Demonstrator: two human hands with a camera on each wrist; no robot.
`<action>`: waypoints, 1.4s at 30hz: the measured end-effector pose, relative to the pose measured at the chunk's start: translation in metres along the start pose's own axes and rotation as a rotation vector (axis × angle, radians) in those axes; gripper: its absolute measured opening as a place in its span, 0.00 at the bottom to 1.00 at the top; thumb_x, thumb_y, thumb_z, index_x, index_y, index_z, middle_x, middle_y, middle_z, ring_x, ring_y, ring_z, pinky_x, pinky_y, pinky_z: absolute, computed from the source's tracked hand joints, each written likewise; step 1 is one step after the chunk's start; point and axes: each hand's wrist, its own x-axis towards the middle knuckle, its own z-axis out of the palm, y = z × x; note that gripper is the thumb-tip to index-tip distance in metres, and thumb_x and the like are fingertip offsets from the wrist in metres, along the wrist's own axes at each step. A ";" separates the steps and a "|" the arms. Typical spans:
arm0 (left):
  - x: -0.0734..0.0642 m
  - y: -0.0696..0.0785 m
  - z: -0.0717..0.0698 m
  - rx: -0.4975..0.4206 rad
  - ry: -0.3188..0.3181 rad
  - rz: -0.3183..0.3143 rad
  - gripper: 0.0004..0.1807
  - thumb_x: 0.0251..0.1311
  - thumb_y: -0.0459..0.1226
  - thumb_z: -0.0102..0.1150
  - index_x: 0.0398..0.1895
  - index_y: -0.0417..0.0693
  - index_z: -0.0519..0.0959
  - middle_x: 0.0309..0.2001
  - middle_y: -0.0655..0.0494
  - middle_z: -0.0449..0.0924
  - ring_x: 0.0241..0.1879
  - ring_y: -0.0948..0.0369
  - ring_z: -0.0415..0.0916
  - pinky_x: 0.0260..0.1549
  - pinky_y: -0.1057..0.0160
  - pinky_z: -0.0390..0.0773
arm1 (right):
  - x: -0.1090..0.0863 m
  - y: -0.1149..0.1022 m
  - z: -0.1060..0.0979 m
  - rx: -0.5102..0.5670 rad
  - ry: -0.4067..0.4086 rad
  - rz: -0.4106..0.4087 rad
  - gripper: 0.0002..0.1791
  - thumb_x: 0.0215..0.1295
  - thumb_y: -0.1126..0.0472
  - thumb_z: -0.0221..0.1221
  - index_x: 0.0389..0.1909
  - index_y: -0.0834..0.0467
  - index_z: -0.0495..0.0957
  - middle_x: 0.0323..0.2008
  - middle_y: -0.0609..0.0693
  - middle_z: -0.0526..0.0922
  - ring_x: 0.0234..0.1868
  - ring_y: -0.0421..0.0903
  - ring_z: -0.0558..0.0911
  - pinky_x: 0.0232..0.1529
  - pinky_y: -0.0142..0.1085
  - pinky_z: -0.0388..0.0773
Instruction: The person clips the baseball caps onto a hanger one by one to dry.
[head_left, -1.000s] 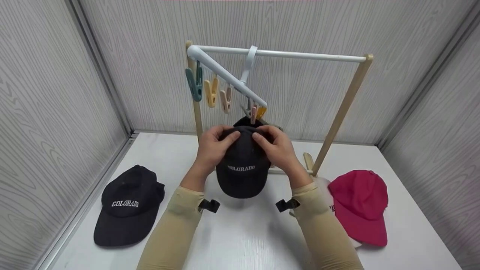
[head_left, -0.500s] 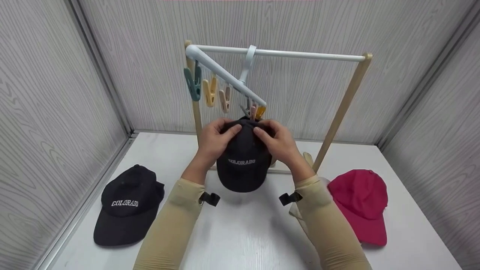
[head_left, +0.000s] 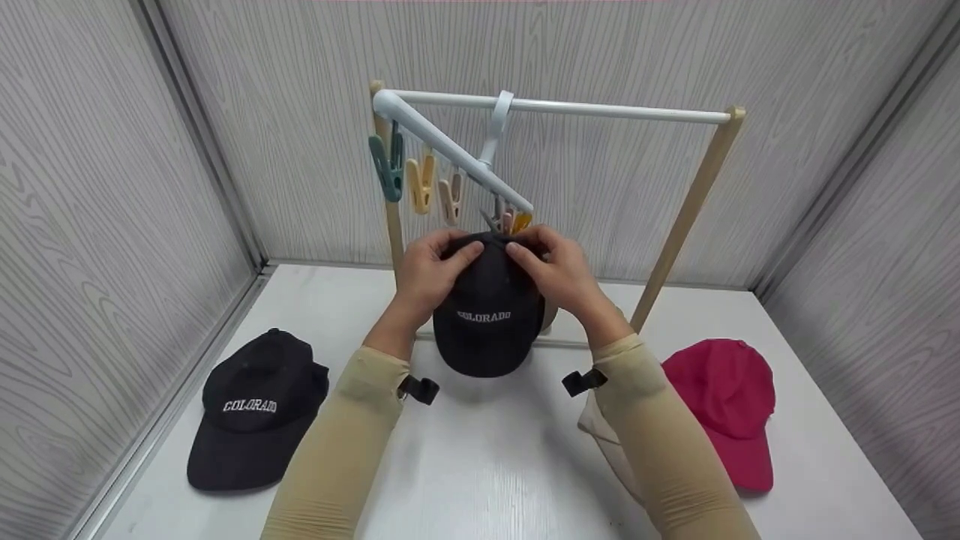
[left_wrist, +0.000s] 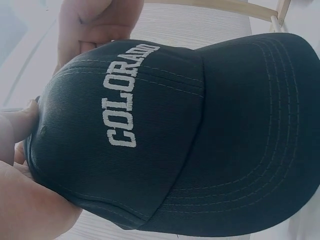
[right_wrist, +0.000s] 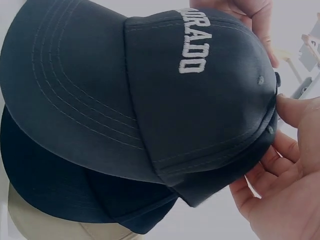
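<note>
Below the hanger (head_left: 454, 151), the left hand (head_left: 429, 276) and right hand (head_left: 562, 274) pinch a black cap (head_left: 484, 337) by its top, a red cap (head_left: 726, 394) lying right of the hanger.

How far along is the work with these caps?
Likely done: a dark cap and a beige cap behind the held COLORADO cap seem to hang, tops hidden. In hand: left hand and right hand pinch that COLORADO cap's crown near the pink clothespin. Seemingly left: another COLORADO cap, a crimson cap and, mostly hidden, a pale cap, on the table.
</note>
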 end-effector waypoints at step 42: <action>0.000 -0.012 -0.002 -0.142 -0.045 0.035 0.10 0.75 0.38 0.74 0.49 0.40 0.90 0.43 0.50 0.89 0.43 0.56 0.84 0.43 0.63 0.82 | 0.037 -0.033 0.023 -0.373 0.214 0.112 0.30 0.70 0.35 0.74 0.54 0.58 0.87 0.47 0.51 0.82 0.44 0.50 0.83 0.46 0.46 0.79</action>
